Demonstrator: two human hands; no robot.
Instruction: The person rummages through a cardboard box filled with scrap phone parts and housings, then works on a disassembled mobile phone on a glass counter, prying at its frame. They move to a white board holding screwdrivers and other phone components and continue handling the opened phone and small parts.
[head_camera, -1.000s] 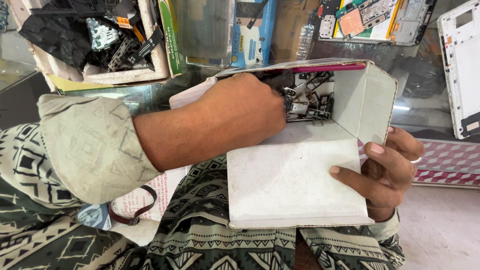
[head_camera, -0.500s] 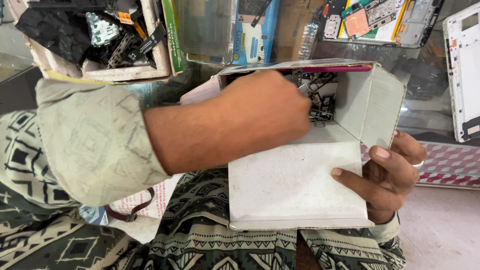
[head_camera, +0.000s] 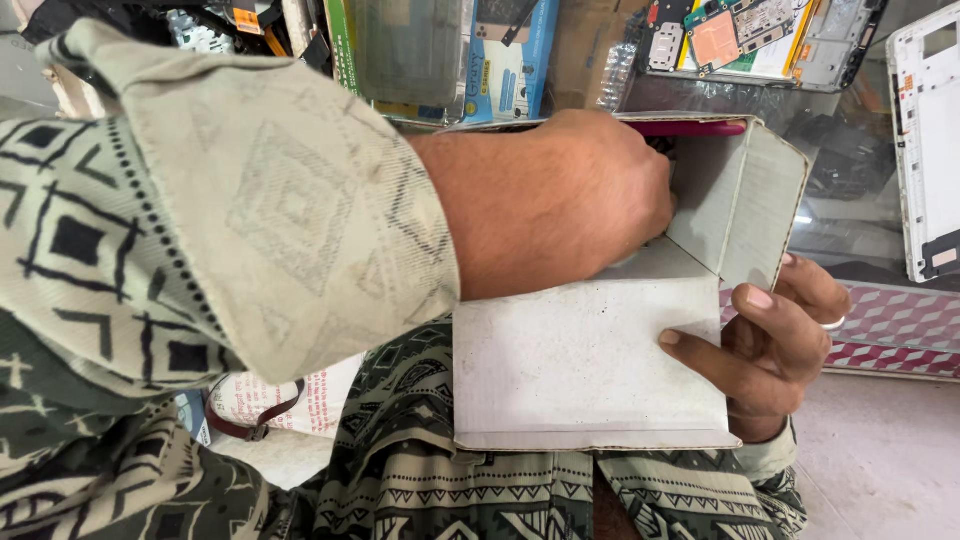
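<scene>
An open white cardboard box rests on my lap, its front flap folded down toward me and a pink edge along its far rim. My left hand reaches in from the left, with a patterned sleeve behind it. Its fingers are buried inside the box and hidden, so the contents do not show. My right hand, a ring on one finger, grips the right edge of the flap with the thumb on top and steadies the box.
Ahead, a glass counter carries a tray of circuit boards, blue and green packages and a box of dark parts. A white phone frame lies at the right. A printed paper with a strap sits on my lap.
My left hand has pushed deeper into the box and now covers the small wired parts seen before. The arm fills more of the view. My right hand keeps its hold.
</scene>
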